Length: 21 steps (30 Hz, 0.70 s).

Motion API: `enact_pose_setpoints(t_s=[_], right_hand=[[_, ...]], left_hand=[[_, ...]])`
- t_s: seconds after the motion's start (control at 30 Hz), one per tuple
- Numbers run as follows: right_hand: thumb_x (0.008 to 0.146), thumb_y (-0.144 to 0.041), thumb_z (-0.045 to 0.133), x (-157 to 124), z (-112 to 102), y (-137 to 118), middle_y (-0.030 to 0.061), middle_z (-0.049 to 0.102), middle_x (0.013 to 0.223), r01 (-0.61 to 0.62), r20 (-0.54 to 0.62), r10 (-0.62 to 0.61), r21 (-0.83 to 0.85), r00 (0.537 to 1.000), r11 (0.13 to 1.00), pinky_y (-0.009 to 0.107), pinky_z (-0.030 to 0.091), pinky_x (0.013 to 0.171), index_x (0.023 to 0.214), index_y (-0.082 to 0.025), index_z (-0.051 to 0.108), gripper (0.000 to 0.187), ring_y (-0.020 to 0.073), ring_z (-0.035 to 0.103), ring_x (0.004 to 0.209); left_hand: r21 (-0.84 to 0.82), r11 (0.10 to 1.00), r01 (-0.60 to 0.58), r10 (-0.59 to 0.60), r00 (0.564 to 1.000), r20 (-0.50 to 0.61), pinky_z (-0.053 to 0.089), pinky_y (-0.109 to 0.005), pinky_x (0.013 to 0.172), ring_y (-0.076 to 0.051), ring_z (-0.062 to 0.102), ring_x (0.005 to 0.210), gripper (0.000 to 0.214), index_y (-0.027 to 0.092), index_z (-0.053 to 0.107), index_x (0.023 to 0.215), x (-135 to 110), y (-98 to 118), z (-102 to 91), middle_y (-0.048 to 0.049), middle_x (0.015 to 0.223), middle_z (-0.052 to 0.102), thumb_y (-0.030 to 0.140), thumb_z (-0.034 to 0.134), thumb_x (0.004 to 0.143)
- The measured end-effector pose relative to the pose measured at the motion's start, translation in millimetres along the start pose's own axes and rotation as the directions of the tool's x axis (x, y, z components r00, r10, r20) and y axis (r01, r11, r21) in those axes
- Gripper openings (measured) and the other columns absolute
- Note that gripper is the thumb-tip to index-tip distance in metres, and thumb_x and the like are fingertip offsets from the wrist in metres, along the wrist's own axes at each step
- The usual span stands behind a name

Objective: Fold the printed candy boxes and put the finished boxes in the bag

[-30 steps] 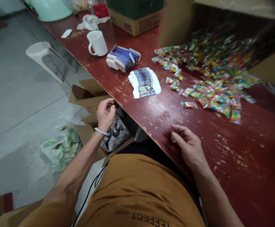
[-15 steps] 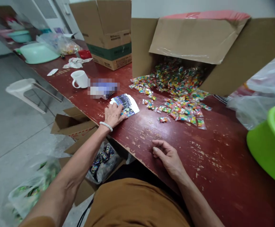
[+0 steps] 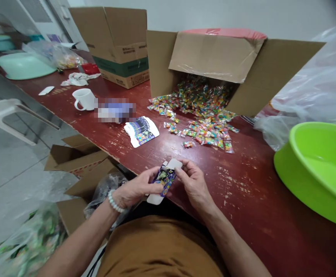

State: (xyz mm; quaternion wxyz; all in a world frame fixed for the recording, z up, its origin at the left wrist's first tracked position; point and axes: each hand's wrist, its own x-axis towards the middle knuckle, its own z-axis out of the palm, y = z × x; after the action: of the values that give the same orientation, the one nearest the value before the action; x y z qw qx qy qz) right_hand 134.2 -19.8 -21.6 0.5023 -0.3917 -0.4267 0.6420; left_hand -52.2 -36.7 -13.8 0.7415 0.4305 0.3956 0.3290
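Observation:
Both hands hold one flat printed card box (image 3: 164,180) at the near edge of the red table (image 3: 251,192). My left hand (image 3: 134,190), with a white bead bracelet, grips its lower end; my right hand (image 3: 195,182) pinches its upper end. A stack of the same flat printed cards (image 3: 141,131) lies further out on the table. Beyond it a heap of small colourful candy packets (image 3: 205,127) spills from a big cardboard box (image 3: 214,57) lying on its side.
A bright green basin (image 3: 315,169) sits at the right, a clear plastic bag (image 3: 315,96) behind it. A white mug (image 3: 84,99), another cardboard box (image 3: 118,46) and a pale green basin (image 3: 23,65) stand far left. Open cartons (image 3: 78,157) and bags lie on the floor left.
My left hand took one card from the stack and brought it to the table's near edge. My right hand lifted off the table and gripped the card's other end.

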Motion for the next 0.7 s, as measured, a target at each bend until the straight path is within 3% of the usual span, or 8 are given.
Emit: enact_pose_setpoints(t_s=[0.07, 0.17, 0.3, 0.43, 0.5, 0.6, 0.7], right_hand=[[0.085, -0.036, 0.071, -5.7, 2.5, -6.0, 0.0017, 0.071, 0.09, -0.006, 0.083, 0.009, -0.03, 0.996, 1.0, 0.027, 0.052, 0.075, 0.101, -0.022, 0.067, 0.022, 0.0146, 0.063, 0.079], [0.089, -0.037, 0.066, -15.7, 2.7, -11.1, 0.0007, 0.068, 0.088, -0.028, 0.171, 0.036, -0.051, 0.985, 0.998, 0.026, 0.052, 0.069, 0.11, -0.025, 0.066, 0.024, 0.014, 0.062, 0.074], [0.086, -0.037, 0.07, -23.4, 3.1, -13.5, 0.0014, 0.067, 0.094, -0.04, 0.218, 0.049, -0.046, 0.975, 0.998, 0.027, 0.053, 0.063, 0.133, -0.03, 0.055, 0.051, 0.0147, 0.063, 0.072], [0.079, -0.038, 0.077, -24.4, 3.9, -11.2, 0.0053, 0.066, 0.118, -0.025, 0.2, 0.023, 0.008, 0.979, 1.0, 0.026, 0.055, 0.062, 0.136, -0.032, 0.05, 0.063, 0.0146, 0.066, 0.077], [0.081, -0.042, 0.075, -24.5, 3.3, -7.7, 0.0038, 0.069, 0.105, -0.102, 0.237, 0.088, 0.045, 0.967, 0.994, 0.025, 0.051, 0.05, 0.13, -0.03, 0.053, 0.055, 0.0112, 0.062, 0.059], [0.086, -0.047, 0.069, -23.6, 1.8, -0.9, -0.0061, 0.06, 0.06, -0.175, 0.293, 0.157, 0.037, 0.943, 0.984, 0.024, 0.044, 0.042, 0.114, -0.024, 0.062, 0.037, 0.0091, 0.049, 0.039], [0.084, -0.048, 0.07, -19.4, 0.2, 2.6, -0.0053, 0.058, 0.054, -0.062, 0.135, 0.069, -0.05, 0.988, 0.997, 0.024, 0.045, 0.048, 0.093, -0.02, 0.069, 0.03, 0.0103, 0.051, 0.044]], left_hand=[[-0.184, 0.979, 0.084, -0.035, 0.967, 0.254, 0.053, -0.037, 0.083, -0.028, 0.071, 0.093, 0.06, 0.015, 0.065, 0.11, -7.8, -4.0, 10.6, -0.0139, 0.101, 0.073, 0.055, 0.08, 0.069], [-0.245, 0.963, 0.115, -0.02, 0.933, 0.359, 0.054, -0.039, 0.083, -0.03, 0.073, 0.085, 0.06, 0.014, 0.07, 0.106, -9.3, -6.1, 19.3, -0.0151, 0.095, 0.075, 0.057, 0.082, 0.066], [-0.194, 0.98, 0.041, 0.012, 0.965, 0.264, 0.055, -0.032, 0.072, -0.025, 0.072, 0.074, 0.049, 0.013, 0.075, 0.087, -6.4, -4.4, 27.2, -0.012, 0.08, 0.075, 0.054, 0.085, 0.062], [-0.164, 0.986, 0.013, 0.004, 0.995, 0.105, 0.053, -0.025, 0.058, -0.021, 0.07, 0.063, 0.039, 0.013, 0.074, 0.079, -6.0, -2.2, 30.2, -0.0085, 0.07, 0.074, 0.045, 0.088, 0.061], [-0.156, 0.988, 0.019, -0.01, 0.998, 0.059, 0.052, -0.025, 0.056, -0.019, 0.07, 0.058, 0.034, 0.012, 0.073, 0.079, -5.8, -2.8, 29.5, -0.0082, 0.069, 0.073, 0.041, 0.086, 0.066], [-0.137, 0.99, 0.017, -0.016, 1.0, 0.009, 0.053, -0.026, 0.058, -0.019, 0.069, 0.059, 0.032, 0.012, 0.072, 0.082, -3.3, -5.5, 27.6, -0.0078, 0.069, 0.073, 0.042, 0.081, 0.073], [-0.061, 0.998, -0.023, 0.017, 0.995, -0.096, 0.052, -0.024, 0.063, -0.015, 0.066, 0.065, 0.032, 0.013, 0.071, 0.087, 2.0, -7.7, 27.7, -0.0056, 0.075, 0.072, 0.042, 0.08, 0.075]])
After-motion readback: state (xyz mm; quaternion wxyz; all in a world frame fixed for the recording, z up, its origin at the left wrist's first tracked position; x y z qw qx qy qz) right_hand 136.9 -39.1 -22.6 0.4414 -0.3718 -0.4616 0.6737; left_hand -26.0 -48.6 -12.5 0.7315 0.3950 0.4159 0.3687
